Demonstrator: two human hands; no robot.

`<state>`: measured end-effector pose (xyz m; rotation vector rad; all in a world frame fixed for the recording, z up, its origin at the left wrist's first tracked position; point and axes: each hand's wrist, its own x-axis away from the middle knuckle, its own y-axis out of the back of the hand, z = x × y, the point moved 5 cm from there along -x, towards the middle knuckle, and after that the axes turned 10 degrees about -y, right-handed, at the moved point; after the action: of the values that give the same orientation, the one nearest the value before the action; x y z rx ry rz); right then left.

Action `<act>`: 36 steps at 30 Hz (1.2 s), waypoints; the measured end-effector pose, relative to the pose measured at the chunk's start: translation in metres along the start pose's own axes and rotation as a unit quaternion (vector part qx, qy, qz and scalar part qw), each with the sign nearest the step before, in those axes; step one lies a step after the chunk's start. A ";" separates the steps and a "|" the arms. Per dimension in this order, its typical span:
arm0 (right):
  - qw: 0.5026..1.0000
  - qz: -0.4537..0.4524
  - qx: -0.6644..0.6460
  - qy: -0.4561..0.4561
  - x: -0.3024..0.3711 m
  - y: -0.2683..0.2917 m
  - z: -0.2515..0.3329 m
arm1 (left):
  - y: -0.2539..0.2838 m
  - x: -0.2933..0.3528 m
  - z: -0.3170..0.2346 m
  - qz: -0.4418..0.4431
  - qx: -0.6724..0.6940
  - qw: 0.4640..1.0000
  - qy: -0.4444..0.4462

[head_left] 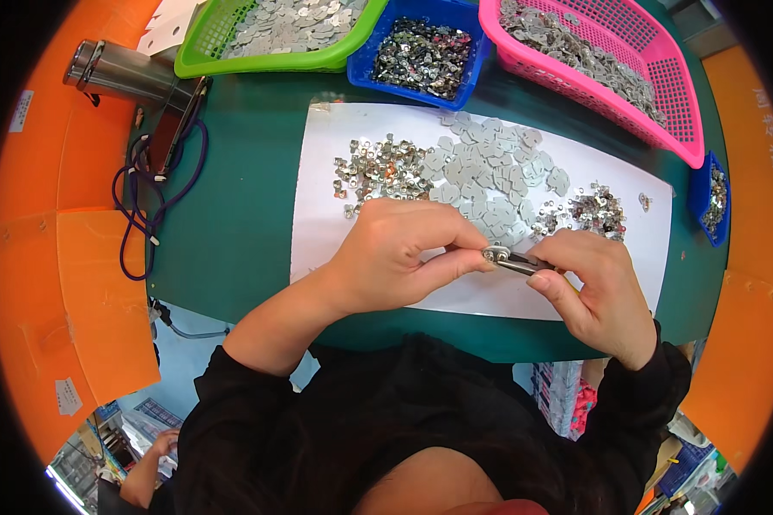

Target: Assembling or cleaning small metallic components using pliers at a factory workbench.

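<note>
My left hand pinches a small metal part between thumb and forefinger, above the near half of a white sheet. From the right, my right hand is closed round a pair of pliers, whose dark jaws touch that part. Just beyond my hands lies a heap of flat grey plates. Left of them is a pile of small shiny metal clips, and to the right a smaller pile of metal bits. My palm hides most of the pliers' handles.
Along the far edge stand a green basket, a blue bin and a pink basket, all holding metal parts. A small blue tray sits at the right edge. At left are a steel cylinder and a dark cord.
</note>
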<state>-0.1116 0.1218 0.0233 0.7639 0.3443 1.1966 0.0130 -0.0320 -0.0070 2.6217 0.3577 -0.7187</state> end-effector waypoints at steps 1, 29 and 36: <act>1.000 0.000 0.000 0.000 0.000 0.000 0.000 | 0.000 0.000 0.000 0.004 -0.007 1.000 0.005; 0.995 -0.070 0.033 -0.069 0.011 -0.022 -0.004 | -0.005 0.002 0.007 0.033 0.025 0.996 0.077; 0.981 -0.126 0.145 -0.010 0.013 -0.020 0.001 | -0.004 0.001 0.002 0.022 -0.016 1.000 0.015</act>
<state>-0.0925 0.1304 0.0123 0.9532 0.5900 0.9091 0.0116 -0.0296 -0.0102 2.6044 0.3169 -0.6535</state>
